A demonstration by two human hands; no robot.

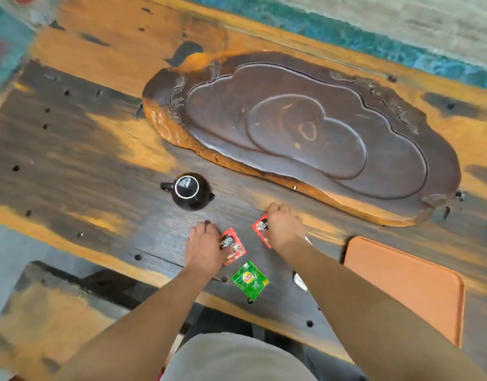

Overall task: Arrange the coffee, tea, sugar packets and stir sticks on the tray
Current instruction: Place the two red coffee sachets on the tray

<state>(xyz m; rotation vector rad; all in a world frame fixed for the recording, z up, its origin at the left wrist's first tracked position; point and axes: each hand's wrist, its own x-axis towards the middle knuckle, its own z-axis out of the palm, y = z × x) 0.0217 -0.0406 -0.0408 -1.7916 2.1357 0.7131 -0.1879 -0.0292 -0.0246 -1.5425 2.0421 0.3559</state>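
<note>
Lying flat on the dark wooden surface near its front edge are two red coffee packets and a green tea packet. The left hand is pressing down on the left coffee packet, its fingers spread flat rather than gripping. The right hand is covering the right coffee packet, its fingers curled; I cannot tell whether they are pinching it. A scrap of white packet is peeking out beside the right forearm. The orange tray is sitting bare to the right, apart from the packets. A black teapot is standing just beyond the hands, and a carved dark wooden tea board is lying farther back.
</note>
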